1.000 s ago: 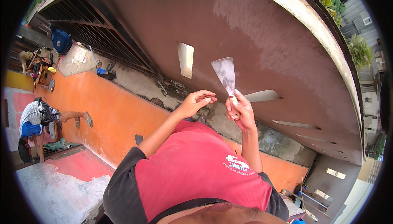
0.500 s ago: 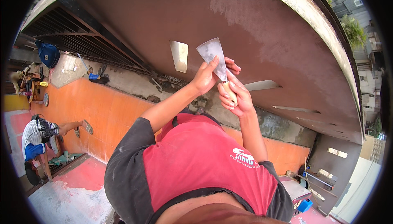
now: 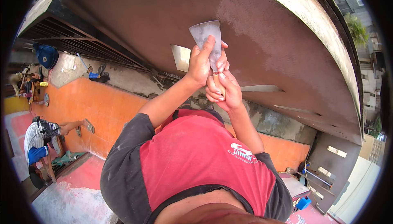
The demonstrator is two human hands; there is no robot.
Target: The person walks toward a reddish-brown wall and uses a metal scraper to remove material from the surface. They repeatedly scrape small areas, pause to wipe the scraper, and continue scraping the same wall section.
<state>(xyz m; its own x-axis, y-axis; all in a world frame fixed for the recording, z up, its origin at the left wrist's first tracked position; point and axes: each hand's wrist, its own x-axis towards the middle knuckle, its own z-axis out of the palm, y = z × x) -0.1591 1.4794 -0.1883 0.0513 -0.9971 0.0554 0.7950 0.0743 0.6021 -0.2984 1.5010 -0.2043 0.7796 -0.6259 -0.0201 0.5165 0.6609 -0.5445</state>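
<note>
Both my hands are on a putty knife, raised in front of a brown painted wall (image 3: 163, 11). Its wide grey metal blade (image 3: 209, 29) points up and away from me. My right hand (image 3: 227, 90) wraps round the pale wooden handle (image 3: 218, 85). Higher up, my left hand (image 3: 200, 62) grips the blade, its thumb lying flat on the near face and its fingers partly hidden behind. The blade's edge stands apart from the wall as far as I can tell. Behind my left hand shows a slot-like opening (image 3: 181, 58) in the wall.
A dark slatted metal gate (image 3: 77, 31) adjoins the wall at the left. Orange tiles (image 3: 98, 109) cover the floor. Another person (image 3: 39, 142) is bent over at the far left. A blue bag (image 3: 46, 55) hangs near the gate; further slots (image 3: 262, 88) pierce the wall at right.
Both hands and the putty knife have moved up and slightly left. My left hand has closed further round the blade, and its thumb has slid along it.
</note>
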